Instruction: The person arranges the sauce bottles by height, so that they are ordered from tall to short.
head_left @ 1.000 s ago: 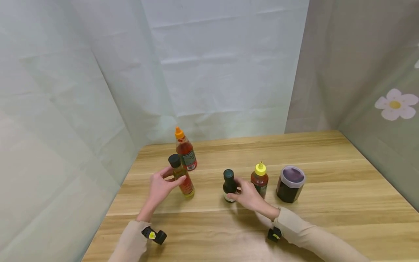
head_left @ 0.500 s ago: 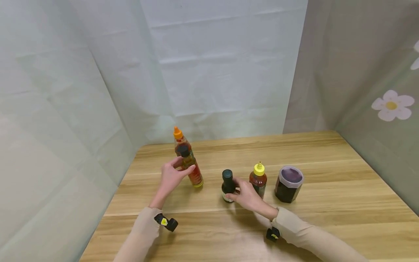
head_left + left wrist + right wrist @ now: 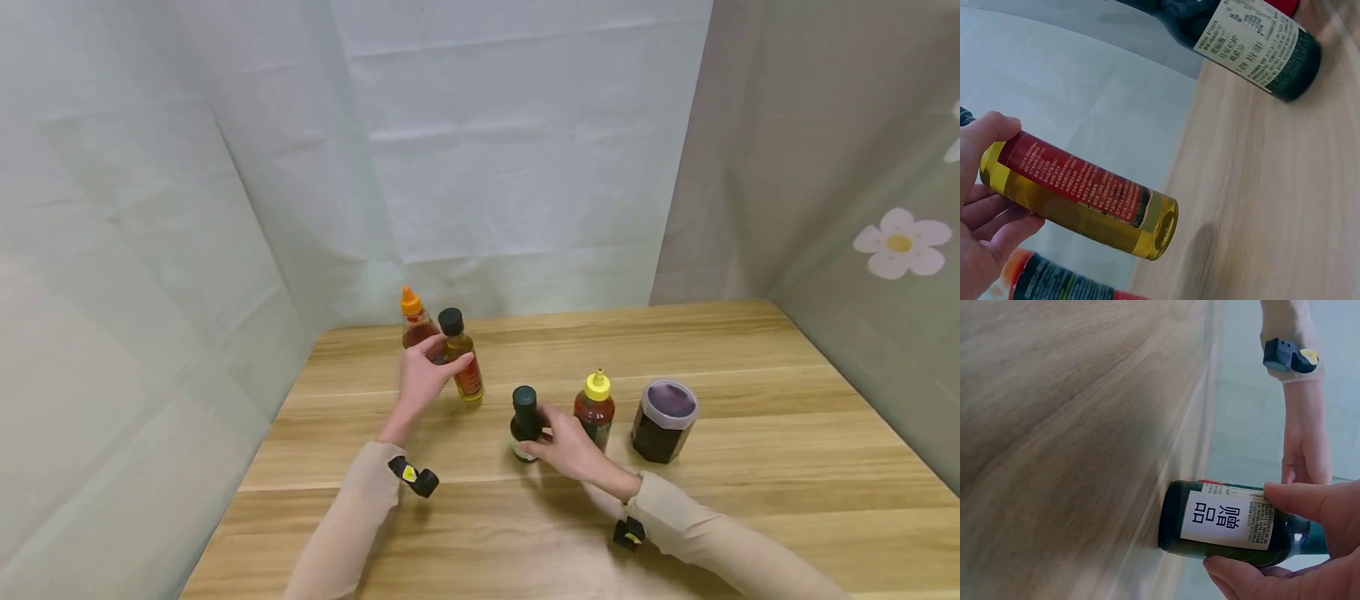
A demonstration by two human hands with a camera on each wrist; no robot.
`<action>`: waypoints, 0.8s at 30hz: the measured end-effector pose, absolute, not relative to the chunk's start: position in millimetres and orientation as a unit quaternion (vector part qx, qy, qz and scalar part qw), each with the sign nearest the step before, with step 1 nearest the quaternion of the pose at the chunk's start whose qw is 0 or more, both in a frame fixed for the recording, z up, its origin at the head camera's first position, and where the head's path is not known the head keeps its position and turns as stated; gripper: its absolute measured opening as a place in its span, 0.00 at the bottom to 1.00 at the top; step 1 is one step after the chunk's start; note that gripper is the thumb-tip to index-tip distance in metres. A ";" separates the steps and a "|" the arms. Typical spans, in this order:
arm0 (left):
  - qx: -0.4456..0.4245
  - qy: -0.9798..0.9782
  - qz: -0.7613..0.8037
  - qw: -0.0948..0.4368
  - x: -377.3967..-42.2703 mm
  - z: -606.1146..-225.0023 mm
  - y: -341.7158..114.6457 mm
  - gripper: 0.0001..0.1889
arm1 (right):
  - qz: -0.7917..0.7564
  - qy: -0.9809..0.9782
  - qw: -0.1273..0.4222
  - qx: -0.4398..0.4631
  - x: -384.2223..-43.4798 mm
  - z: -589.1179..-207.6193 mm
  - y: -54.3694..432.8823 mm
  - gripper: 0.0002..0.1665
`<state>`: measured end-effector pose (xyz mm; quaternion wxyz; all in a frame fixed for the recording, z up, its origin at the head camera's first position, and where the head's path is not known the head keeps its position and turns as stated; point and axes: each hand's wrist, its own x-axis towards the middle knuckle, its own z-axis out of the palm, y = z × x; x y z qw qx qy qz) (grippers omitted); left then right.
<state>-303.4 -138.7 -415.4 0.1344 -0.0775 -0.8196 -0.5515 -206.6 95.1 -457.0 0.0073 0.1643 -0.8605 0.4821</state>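
Observation:
My left hand (image 3: pixel 423 377) grips a slim bottle of yellow oil (image 3: pixel 470 382) with a black cap and a red label. In the left wrist view the oil bottle (image 3: pixel 1079 187) is held off the wood, its shadow below. It hangs beside a sauce bottle (image 3: pixel 417 333) with an orange nozzle, which the hand partly covers. My right hand (image 3: pixel 567 447) holds a small dark glass bottle (image 3: pixel 524 427) with a green cap, upright on the table. Thumb and fingers lie on opposite sides of that dark bottle (image 3: pixel 1229 519), whose white label faces the right wrist camera.
Just right of my right hand stands a red sauce bottle (image 3: pixel 595 410) with a yellow nozzle. Beyond it is a dark jar (image 3: pixel 660 435) with a pale lid. Pale cloth (image 3: pixel 517 167) hangs behind the wooden table (image 3: pixel 480 533) and at its sides.
My left hand has carried the oil bottle away and to the right, from in front of the orange-nozzle bottle to its right side. The right hand stays on the dark bottle.

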 end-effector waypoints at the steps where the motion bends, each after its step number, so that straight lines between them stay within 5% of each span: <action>1: -0.078 -0.818 -0.554 0.134 -305.4 -415.0 -136.6 0.26 | 0.482 -0.860 0.008 0.165 -206.7 -456.7 95.3 0.29; 24: -0.113 -0.828 -0.529 0.150 -339.2 -424.0 -113.1 0.23 | 0.478 -0.861 0.001 0.171 -206.6 -459.2 97.3 0.28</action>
